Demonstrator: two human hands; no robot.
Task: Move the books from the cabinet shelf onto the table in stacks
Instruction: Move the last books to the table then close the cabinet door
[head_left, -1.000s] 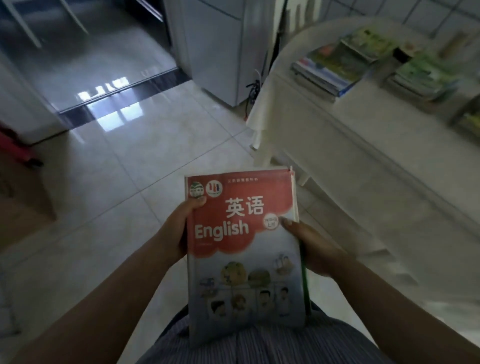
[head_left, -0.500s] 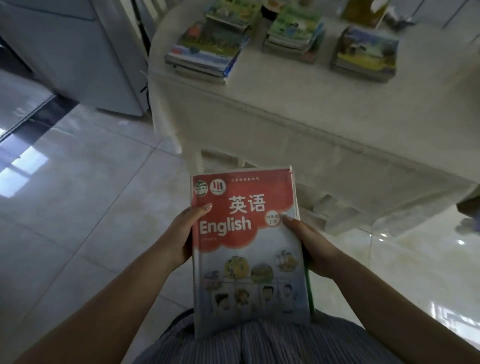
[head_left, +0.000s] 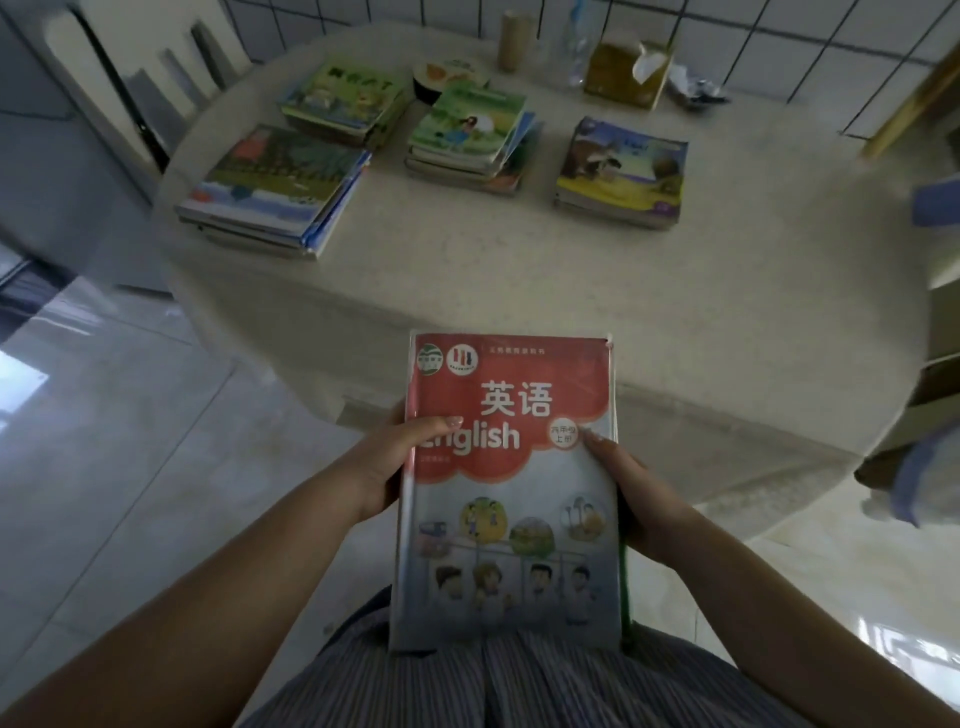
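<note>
I hold a stack of books (head_left: 511, 499) against my waist; its top cover is red and white and reads "English". My left hand (head_left: 387, 462) grips the stack's left edge with the thumb on the cover. My right hand (head_left: 636, 493) grips the right edge. Ahead stands the table (head_left: 519, 280) under a pale cloth. On it lie several book stacks: a wide one at the left (head_left: 275, 187), one behind it (head_left: 345, 101), a green-covered one in the middle (head_left: 470, 137), and a yellow and blue one at the right (head_left: 621, 174).
At the table's far side stand a round tin (head_left: 449, 78), a cardboard tube (head_left: 514, 39), a clear bottle (head_left: 576, 44) and a tissue box (head_left: 626, 73), below a tiled wall. A white chair (head_left: 150, 78) stands at the left. Glossy floor tiles (head_left: 119, 441) surround the table.
The view has swung right and closer to the table, which now fills the middle. The book stack stays in both hands; my left thumb has slid further onto the cover.
</note>
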